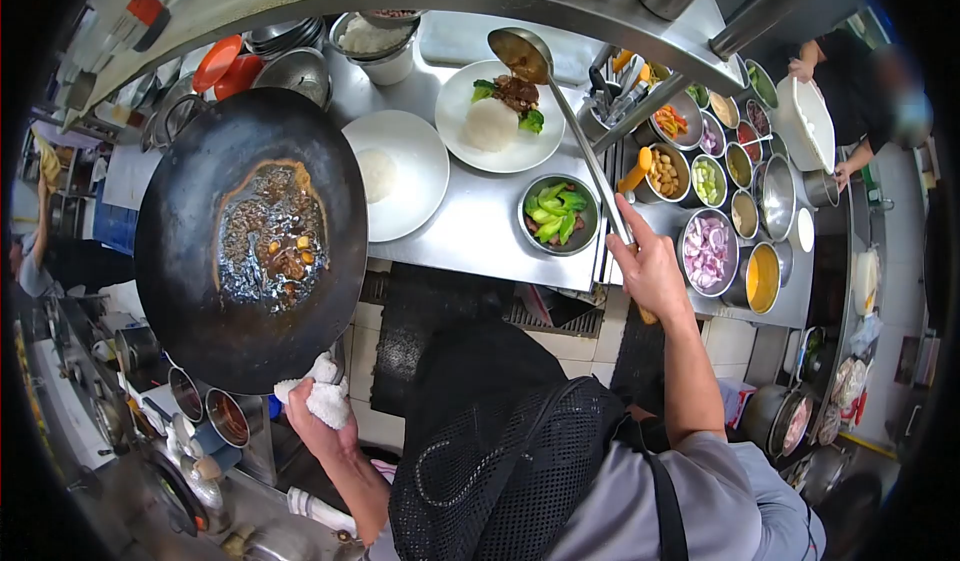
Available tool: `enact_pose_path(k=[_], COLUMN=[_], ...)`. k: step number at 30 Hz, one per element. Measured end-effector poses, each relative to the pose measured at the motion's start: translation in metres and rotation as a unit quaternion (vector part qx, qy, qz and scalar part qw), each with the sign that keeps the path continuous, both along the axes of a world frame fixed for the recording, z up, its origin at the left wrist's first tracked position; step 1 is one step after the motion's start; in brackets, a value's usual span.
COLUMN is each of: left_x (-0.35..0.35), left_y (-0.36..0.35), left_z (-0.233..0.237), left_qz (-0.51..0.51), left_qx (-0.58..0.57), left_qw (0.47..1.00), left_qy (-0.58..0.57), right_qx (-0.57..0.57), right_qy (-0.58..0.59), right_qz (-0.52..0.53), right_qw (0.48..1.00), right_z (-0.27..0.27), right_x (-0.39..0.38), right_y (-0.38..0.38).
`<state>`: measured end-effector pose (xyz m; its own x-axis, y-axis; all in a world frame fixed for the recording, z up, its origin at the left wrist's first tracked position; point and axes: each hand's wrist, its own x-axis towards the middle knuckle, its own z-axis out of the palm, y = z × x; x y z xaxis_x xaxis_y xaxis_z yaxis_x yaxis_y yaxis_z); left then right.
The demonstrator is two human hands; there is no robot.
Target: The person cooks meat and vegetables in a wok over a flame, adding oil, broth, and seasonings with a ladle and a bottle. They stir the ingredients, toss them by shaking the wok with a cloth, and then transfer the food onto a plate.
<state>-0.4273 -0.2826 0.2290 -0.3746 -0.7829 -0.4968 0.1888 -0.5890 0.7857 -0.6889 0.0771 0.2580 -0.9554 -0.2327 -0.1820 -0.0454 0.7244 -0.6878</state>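
My left hand (322,423) grips the near edge of a black wok (180,261) through a folded white cloth (327,401). Brown sauce with a few bits of food (272,236) lies in the wok, which is tilted. In my right hand (648,266) is the handle of a long metal ladle (522,55). Its bowl, with brown sauce inside, is over the back of a white plate (463,153) holding rice (491,125), dark meat and broccoli. A second white plate (415,196) with rice (377,175) is partly hidden by the wok.
A bowl of green vegetables (558,215) stands near the counter's front edge. Right of the ladle are several ingredient bowls, including chopped onion (709,251). A metal shelf (600,13) crosses above the counter. Another person's hand (803,69) holds a white container (805,121) at the right.
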Motion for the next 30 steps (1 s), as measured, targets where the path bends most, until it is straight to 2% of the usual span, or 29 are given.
enact_pose_path(k=[7,9,11,13,15,16,18,19,21,23,25,26,28,29,30], left_x=[-0.005,-0.008,-0.014,-0.016,-0.018,-0.017,-0.025,-0.021,-0.019,-0.015,-0.016,-0.011,0.000,0.008,0.013], left_y=[0.004,0.006,0.009,0.011,0.010,0.009,0.012,0.010,0.008,0.007,0.009,0.007,0.001,-0.001,-0.003], left_z=[0.001,0.004,0.003,0.002,-0.003,-0.008,-0.006,-0.011,-0.019,-0.021,-0.015,-0.015,-0.020,-0.022,-0.022], left_qz=[-0.013,-0.030,-0.029,-0.037,-0.021,-0.017,0.000,-0.020,-0.008,-0.007,0.004,-0.005,-0.005,-0.012,0.001], left_qx=[-0.007,-0.004,-0.014,-0.038,-0.031,-0.033,-0.040,-0.037,-0.037,-0.044,-0.047,-0.055,-0.061,-0.063,-0.062], left_qw=[1.000,0.999,0.999,0.999,0.999,0.999,0.999,0.999,0.998,0.998,0.997,0.996,0.996,0.996,0.996], left_qy=[-0.017,-0.011,-0.008,-0.014,0.016,0.020,0.025,0.035,0.050,0.053,0.062,0.064,0.066,0.066,0.068], right_qx=[-0.047,-0.205,-0.373,-0.502,-0.634,-0.669,-0.684,-0.669,-0.605,-0.442,-0.277,-0.196,-0.028,-0.026,-0.024], right_qy=[-0.037,-0.135,-0.197,-0.277,-0.350,-0.375,-0.419,-0.438,-0.436,-0.422,-0.318,-0.252,-0.101,-0.098,0.017], right_qz=[-0.036,-0.088,-0.135,-0.162,-0.156,-0.109,-0.034,-0.044,0.009,0.021,0.159,0.227,0.361,0.371,0.424], right_qw=[0.998,0.965,0.897,0.803,0.672,0.633,0.596,0.599,0.666,0.791,0.893,0.920,0.927,0.923,0.905], right_z=[-0.009,-0.013,-0.016,-0.013,-0.012,-0.020,-0.026,-0.017,-0.004,0.026,0.033,0.037,0.042,0.038,0.031], right_x=[0.001,0.004,0.009,0.017,0.031,0.036,0.052,0.060,0.071,0.071,0.063,0.056,0.037,0.036,0.036], right_y=[-0.002,-0.002,-0.004,0.001,0.008,0.013,0.018,0.009,-0.011,-0.047,-0.089,-0.112,-0.150,-0.159,-0.167])
